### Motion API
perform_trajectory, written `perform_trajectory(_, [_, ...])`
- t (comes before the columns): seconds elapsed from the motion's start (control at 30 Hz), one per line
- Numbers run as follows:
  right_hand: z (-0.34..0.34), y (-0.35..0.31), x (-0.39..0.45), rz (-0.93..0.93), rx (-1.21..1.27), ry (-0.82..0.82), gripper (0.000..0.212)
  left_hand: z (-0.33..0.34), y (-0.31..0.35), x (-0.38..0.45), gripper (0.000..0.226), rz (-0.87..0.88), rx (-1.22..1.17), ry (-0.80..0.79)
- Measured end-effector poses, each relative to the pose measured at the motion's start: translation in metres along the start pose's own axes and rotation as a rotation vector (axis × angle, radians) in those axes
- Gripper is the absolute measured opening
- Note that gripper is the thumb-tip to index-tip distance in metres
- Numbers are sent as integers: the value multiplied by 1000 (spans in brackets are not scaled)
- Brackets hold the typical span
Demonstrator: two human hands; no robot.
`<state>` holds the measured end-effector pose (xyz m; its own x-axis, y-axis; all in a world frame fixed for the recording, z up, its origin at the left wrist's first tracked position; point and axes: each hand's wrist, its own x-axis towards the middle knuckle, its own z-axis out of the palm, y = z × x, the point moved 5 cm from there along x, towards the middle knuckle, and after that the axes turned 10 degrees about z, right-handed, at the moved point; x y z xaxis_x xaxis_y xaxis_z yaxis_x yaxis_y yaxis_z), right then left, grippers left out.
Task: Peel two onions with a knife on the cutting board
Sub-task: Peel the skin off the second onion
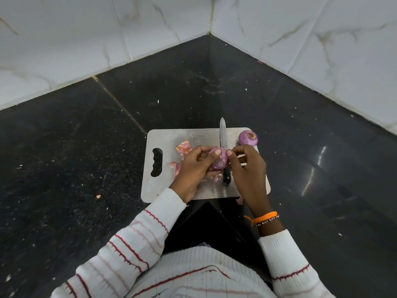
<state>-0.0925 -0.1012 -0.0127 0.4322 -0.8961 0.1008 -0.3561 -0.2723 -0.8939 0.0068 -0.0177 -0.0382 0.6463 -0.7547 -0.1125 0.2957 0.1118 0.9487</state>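
Meanwhile, left hand grips an onion steady so right hand can pinch off skin, knife lying unused.

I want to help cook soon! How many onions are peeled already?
One onion sits bare and purple at the board's far right corner, so it looks done. The left hand holds the second onion while the right hand picks at its skin. The knife lies unused. Finishing that one is left.
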Motion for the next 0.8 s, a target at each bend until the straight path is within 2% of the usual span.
perform_trajectory(0.2, [-5,12,4,2,-97,39,7,0,0,1,13,-31,-56,-17])
perform_trajectory(0.43, [-6,7,3,16,-8,13,17,-1,0,1,32,18,-99,-30])
perform_trajectory(0.8, [-10,-2,-1,34,67,-6,4,-1,5,-2,27,81,72,-14])
